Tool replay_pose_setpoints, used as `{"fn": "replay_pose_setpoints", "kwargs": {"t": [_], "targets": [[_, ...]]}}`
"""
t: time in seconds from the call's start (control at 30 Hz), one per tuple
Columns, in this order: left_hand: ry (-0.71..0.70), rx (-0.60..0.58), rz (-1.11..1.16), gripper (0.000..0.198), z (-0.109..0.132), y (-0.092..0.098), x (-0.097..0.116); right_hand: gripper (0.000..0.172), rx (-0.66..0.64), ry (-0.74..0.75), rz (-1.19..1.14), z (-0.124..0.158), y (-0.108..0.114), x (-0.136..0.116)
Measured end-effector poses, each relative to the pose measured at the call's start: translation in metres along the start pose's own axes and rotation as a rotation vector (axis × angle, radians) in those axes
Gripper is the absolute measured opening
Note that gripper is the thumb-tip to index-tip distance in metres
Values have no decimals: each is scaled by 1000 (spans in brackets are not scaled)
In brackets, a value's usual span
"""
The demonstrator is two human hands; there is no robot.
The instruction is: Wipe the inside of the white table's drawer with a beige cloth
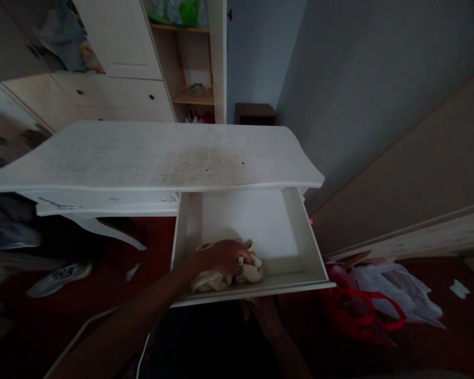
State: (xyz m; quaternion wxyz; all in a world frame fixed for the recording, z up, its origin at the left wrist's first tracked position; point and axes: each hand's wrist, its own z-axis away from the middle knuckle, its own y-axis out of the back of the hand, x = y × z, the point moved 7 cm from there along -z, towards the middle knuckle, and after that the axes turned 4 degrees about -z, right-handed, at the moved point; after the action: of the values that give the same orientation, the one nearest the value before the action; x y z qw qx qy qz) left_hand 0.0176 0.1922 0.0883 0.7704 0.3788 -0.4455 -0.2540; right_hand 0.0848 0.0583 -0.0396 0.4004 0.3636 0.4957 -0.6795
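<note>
My left hand is inside the pulled-out white drawer, closed on a bunched beige cloth. The cloth lies crumpled in the drawer's front left part, against the inside of the front panel. Below the front edge of the drawer is my right hand, with its fingers bent up against the drawer front. That edge partly hides the fingers. The drawer belongs to a white table with a curved edge and dark smudges on its top.
A white cabinet with open shelves stands behind the table. On the dark red floor at right lie a red bag and a white plastic bag. A shoe is at left, near a pale cord. The wall runs along the right.
</note>
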Motion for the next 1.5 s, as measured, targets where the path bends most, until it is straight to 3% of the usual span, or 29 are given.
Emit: {"fn": "replay_pose_setpoints", "kwargs": {"t": [0.13,0.33,0.5,0.63,0.77,1.0,1.3,1.5], "targets": [[107,-30,45,43,38,2,-16,51,-40,-12,-3,0,-2,-6],[114,-53,-97,52,62,15,-3,51,-18,-25,51,0,0,-3],[99,-52,-254,58,58,12,-2,53,-20,-21,70,0,-1,-6],[178,85,-359,42,58,12,-6,53,-33,-12,42,1,-3,-7],[318,218,-439,39,61,15,-11,52,-10,-15,-7,0,-2,-7],[491,381,-544,39,49,40,-49,50,-11,-41,3,2,-6,-14],[448,433,-620,42,16,92,-83,38,-16,-15,53,1,0,-3],[258,335,-624,45,3,98,-93,39,-18,-20,-25,0,2,1]]}}
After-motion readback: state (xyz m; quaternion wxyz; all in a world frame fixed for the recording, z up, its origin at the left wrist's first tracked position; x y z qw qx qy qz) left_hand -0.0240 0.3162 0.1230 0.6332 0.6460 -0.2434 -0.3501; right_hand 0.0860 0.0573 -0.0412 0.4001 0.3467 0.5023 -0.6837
